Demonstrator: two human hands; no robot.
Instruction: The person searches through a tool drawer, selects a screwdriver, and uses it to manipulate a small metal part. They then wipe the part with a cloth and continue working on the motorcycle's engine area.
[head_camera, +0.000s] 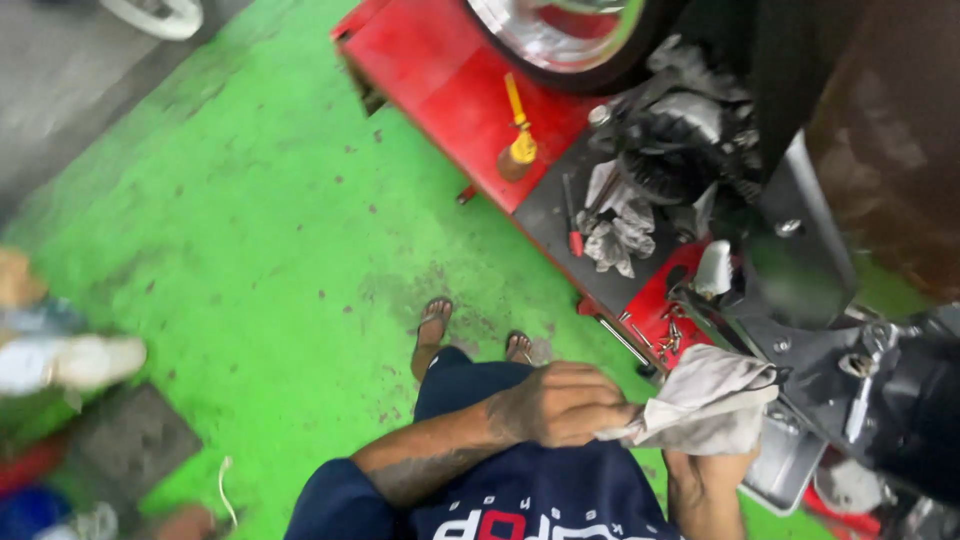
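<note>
Looking down past our dark shirt to a green floor (250, 230), our left hand (565, 403) is closed in a fist on one end of a grey rag (705, 400), while our right hand (712, 470) cups the rag from beneath, its fingers hidden so we cannot tell their grip. The rag sits bunched between both hands, just beside a black machine part (900, 400) and red stand (440, 70). To wipe well, we judge we should keep it gathered tight.

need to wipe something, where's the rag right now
The rag is low and right of centre in the head view, bunched between the left hand and right hand, beside the dark motorcycle parts.
</note>
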